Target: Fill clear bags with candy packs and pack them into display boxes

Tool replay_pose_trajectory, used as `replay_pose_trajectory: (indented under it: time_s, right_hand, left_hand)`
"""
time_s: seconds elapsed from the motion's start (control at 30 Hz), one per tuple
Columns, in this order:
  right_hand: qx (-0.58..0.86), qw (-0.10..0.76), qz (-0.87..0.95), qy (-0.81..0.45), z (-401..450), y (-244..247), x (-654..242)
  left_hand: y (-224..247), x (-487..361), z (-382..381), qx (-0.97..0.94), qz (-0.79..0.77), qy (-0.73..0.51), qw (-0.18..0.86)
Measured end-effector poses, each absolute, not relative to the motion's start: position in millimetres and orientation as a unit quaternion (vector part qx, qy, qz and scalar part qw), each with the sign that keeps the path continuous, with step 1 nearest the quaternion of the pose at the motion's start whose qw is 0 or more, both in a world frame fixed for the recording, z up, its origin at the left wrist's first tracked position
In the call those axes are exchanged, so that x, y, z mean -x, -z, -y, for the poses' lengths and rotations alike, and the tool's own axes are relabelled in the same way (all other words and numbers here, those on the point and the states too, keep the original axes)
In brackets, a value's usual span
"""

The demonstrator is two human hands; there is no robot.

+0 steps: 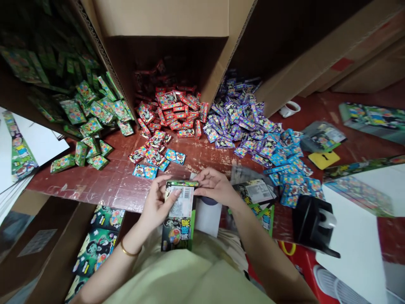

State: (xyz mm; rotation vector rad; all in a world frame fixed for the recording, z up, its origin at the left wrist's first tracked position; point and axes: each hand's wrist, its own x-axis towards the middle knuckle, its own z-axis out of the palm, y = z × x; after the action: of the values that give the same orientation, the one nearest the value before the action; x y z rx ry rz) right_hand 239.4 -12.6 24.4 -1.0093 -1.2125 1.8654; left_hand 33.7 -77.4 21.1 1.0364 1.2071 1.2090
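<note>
My left hand (pixel 155 204) grips a flat printed box (pixel 180 202) with a green and black front, its thumb lying across a pale barcode label. The box stands almost upright in front of my body, its narrow top edge towards the table. At the upper right corner of the box, my right hand (pixel 218 188) has its fingers curled and thumb and fingertips pinched on the edge. Just beyond my hands lie a few small blue packets (pixel 144 171) and dark red packets (pixel 155 155) in a loose cluster.
Cardboard compartments (pixel 164 19) spill green packs (pixel 101 110), red packs (pixel 172 116) and purple packets (pixel 232 122) onto the red table (pixel 120 185). Blue packets (pixel 294 173), a black tape dispenser (pixel 313 223), a yellow piece (pixel 323 159) and a white cup (pixel 289 109) are on the right.
</note>
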Motion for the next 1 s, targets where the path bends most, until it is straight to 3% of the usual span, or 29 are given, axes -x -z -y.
replay_pose_trajectory:
  time_s: [0.4, 1.0]
  right_hand:
    - [0.304, 0.309, 0.5, -0.75, 11, -30, -241]
    - [0.348, 0.344, 0.552, -0.675, 32, -23, -240]
  left_hand:
    - [-23, -35, 81, -0.46, -0.487, -0.493, 0.556]
    - [-18, -31, 84, -0.52, -0.524, -0.461, 0.492]
